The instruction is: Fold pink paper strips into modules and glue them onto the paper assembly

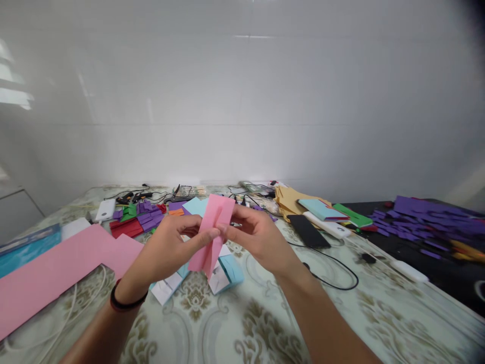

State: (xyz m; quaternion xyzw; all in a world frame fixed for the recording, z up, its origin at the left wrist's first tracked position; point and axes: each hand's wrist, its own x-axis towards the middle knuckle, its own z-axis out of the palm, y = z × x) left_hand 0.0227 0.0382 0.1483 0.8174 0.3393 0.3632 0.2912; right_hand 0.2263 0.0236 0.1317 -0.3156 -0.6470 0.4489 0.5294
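Note:
A folded piece of pink paper [217, 207] is held up off the table, tilted, between my two hands. My left hand [172, 242] grips its left side, thumb pressed on the front and fingers behind. From the other side my right hand [255, 235] pinches the paper near its middle, the thumb close to the left thumb. The paper has creases, and its lower end splits into flaps. Beneath it on the patterned tablecloth [197, 328] lie folded light blue and white papers [231, 270]. The fingers behind the paper are partly hidden.
Large pink sheets [56, 268] lie at the left, near a white power bank [105, 210] and purple paper pieces [149, 218]. Toward the right are a black phone [308, 231], a looped black cable [346, 285], yellow paper [293, 198] and many purple strips [409, 222].

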